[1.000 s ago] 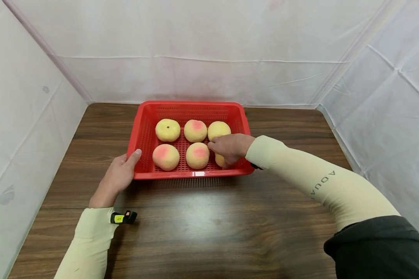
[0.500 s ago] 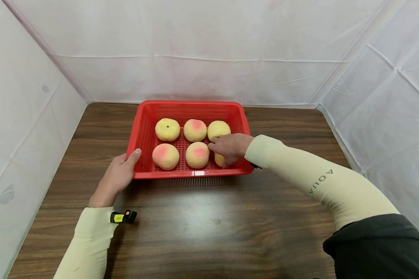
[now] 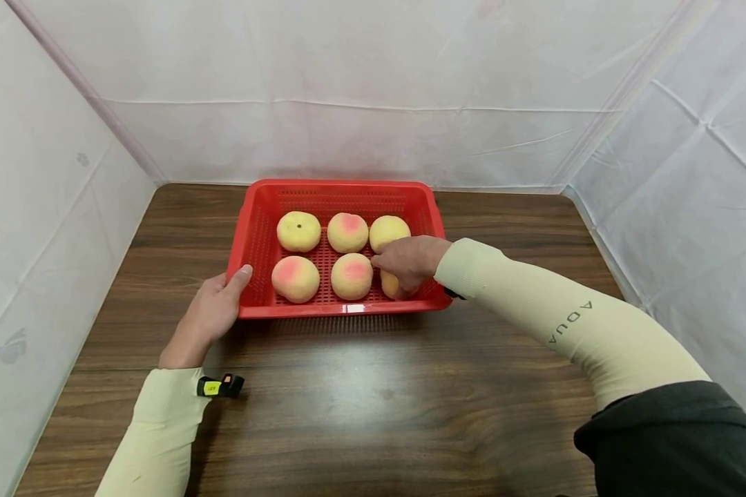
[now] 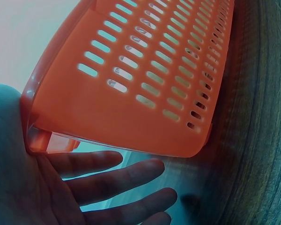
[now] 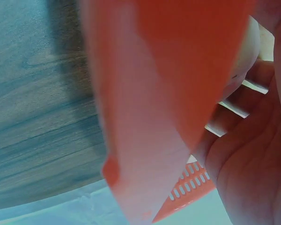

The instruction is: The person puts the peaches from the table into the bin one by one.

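A red perforated plastic basket (image 3: pixel 342 185) holds several yellow peaches with pink blushes, set in two rows. At its left end my left hand (image 3: pixel 214 310) holds the rim, thumb hooked over the top. The left wrist view shows the other fingers (image 4: pixel 131 178) stretched out below the basket's outer side. My right hand (image 3: pixel 407 259) reaches over the right end and grips the front-right peach (image 3: pixel 389 284), covering much of it. In the right wrist view, the basket wall hides part of this peach (image 5: pixel 248 56), with fingers around it.
Behind the held peach lies another peach (image 3: pixel 389 231), close to my right hand. A front-middle peach (image 3: pixel 351 276) sits just left of my fingertips. The basket rests on a dark wooden table (image 3: pixel 360 400), with white sheeting (image 3: pixel 360 90) behind and at both sides.
My right hand and the peach under it have shifted very slightly left. The left hand, basket and other peaches stay in place.
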`<state>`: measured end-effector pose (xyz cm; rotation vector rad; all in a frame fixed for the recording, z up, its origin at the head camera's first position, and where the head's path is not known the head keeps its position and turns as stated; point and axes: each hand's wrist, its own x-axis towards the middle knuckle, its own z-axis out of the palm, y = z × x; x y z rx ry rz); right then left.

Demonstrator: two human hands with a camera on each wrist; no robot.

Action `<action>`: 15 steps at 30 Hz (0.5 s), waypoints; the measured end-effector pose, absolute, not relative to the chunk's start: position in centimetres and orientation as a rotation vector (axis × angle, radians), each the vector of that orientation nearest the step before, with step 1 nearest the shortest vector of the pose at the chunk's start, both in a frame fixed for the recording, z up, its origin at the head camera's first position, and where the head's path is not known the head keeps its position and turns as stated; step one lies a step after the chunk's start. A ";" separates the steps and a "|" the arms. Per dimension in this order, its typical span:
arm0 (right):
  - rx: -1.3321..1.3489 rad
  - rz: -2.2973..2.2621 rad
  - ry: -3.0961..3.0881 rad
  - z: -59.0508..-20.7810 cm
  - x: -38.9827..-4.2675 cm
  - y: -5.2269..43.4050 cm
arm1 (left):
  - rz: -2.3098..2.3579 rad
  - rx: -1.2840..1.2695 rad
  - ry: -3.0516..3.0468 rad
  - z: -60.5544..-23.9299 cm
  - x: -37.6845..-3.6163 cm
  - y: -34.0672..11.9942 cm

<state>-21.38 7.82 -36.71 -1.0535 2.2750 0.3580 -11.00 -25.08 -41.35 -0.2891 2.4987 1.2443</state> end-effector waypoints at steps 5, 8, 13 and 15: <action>-1.042 0.342 2.280 -36.8 -21.4 7.9 | 1.232 -0.287 2.498 -41.3 -11.0 -25.1; -1.042 0.341 2.281 -36.9 -21.5 8.0 | 1.227 -0.283 2.498 -41.2 -11.0 -25.1; -1.055 0.342 2.287 -37.0 -21.5 8.1 | 1.201 -0.274 2.517 -41.2 -11.1 -25.1; -1.054 0.339 2.289 -37.0 -21.5 8.1 | 1.188 -0.272 2.517 -41.2 -11.1 -25.2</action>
